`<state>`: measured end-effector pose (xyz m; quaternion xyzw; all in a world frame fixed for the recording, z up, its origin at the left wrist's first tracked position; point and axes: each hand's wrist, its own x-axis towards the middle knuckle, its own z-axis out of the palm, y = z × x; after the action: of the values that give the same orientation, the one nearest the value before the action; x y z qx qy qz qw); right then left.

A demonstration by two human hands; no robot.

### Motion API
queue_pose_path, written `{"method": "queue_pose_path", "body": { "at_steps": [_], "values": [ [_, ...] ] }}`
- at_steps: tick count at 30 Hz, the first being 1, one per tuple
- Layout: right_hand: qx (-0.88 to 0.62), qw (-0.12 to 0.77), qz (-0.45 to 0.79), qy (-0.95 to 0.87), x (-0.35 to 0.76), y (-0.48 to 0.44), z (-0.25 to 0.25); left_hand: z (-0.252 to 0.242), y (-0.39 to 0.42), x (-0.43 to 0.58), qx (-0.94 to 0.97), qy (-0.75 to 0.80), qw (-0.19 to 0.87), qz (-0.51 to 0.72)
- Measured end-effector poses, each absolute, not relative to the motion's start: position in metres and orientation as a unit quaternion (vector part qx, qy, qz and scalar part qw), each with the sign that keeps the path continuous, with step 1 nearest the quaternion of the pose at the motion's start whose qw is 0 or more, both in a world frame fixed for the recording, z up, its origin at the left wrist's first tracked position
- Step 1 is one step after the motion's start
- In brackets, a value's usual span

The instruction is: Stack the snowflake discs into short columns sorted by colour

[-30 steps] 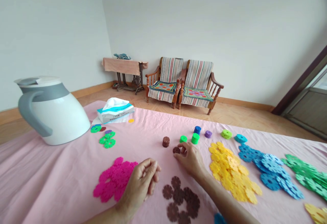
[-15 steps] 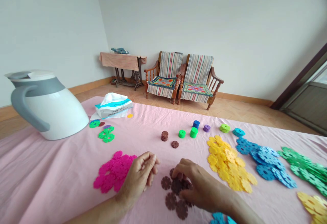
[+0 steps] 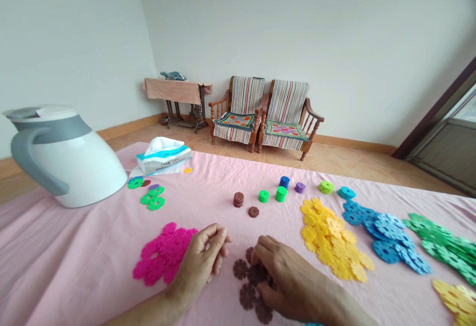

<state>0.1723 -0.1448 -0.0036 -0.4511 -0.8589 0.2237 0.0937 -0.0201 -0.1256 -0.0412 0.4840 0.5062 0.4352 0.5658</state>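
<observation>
Over a loose pile of brown flower-shaped plastic discs, my right hand reaches down, thumb and fingers closing on discs in its middle; the hand covers part of the pile. My left hand is held just left of it, fingers curled in against the thumb; whatever they hold, if anything, is hidden. Beside that hand lies a heap of magenta discs, partly behind the wrist. Farther off stand a short stack of brown discs and a brown disc lying flat.
Small stacks in green, dark blue, purple and lime stand beyond. Yellow, blue and green heaps spread right. A jug and tissue pack stand left on the pink cloth.
My right hand has shifted slightly left and its thumb and fingers have drawn closer together over the brown discs. My left hand stays almost the same.
</observation>
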Motion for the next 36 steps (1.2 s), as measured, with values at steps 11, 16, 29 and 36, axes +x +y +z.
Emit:
{"method": "queue_pose_path", "body": {
  "at_steps": [11, 16, 29, 36],
  "values": [
    [-0.513, 0.278, 0.158, -0.796, 0.181, -0.084, -0.034, -0.045, -0.125, -0.022, 0.489, 0.493, 0.579, 0.428],
    [-0.531, 0.316, 0.097, -0.780, 0.172, -0.060, -0.054, -0.045, -0.124, -0.023, 0.493, 0.489, 0.579, 0.427],
    [-0.549, 0.256, 0.079, -0.792, 0.164, -0.051, -0.051, -0.046, -0.124, -0.023, 0.508, 0.483, 0.575, 0.423],
    [-0.535, 0.295, 0.136, -0.780, 0.173, -0.060, -0.042, -0.047, -0.124, -0.023, 0.512, 0.485, 0.572, 0.419]
  ]
}}
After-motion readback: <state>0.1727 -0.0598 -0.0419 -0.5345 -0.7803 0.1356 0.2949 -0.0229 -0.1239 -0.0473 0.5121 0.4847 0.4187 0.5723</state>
